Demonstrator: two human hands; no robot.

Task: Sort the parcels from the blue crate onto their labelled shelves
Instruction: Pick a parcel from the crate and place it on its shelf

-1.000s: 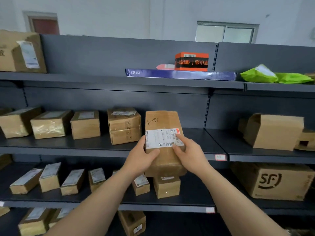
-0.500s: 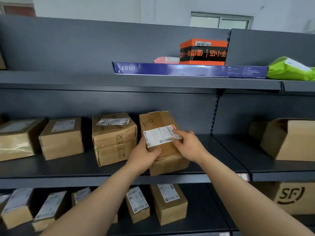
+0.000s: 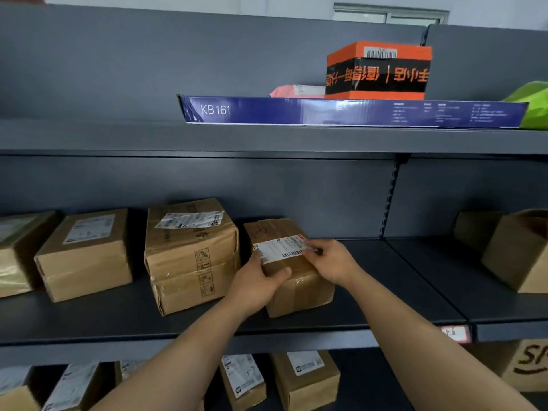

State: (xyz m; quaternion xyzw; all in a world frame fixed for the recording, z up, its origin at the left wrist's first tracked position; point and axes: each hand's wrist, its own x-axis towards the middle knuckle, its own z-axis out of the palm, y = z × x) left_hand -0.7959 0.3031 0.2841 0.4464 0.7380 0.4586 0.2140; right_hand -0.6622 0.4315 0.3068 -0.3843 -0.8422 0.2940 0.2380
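In the head view, a brown cardboard parcel [image 3: 299,292] with a white shipping label sits at the centre of the frame on the dark grey metal shelf [image 3: 373,295], just right of a larger taped cardboard box [image 3: 189,262]. The left hand [image 3: 258,287] grips its near left corner. The right hand [image 3: 333,262] curls over its right top edge, beside the label.
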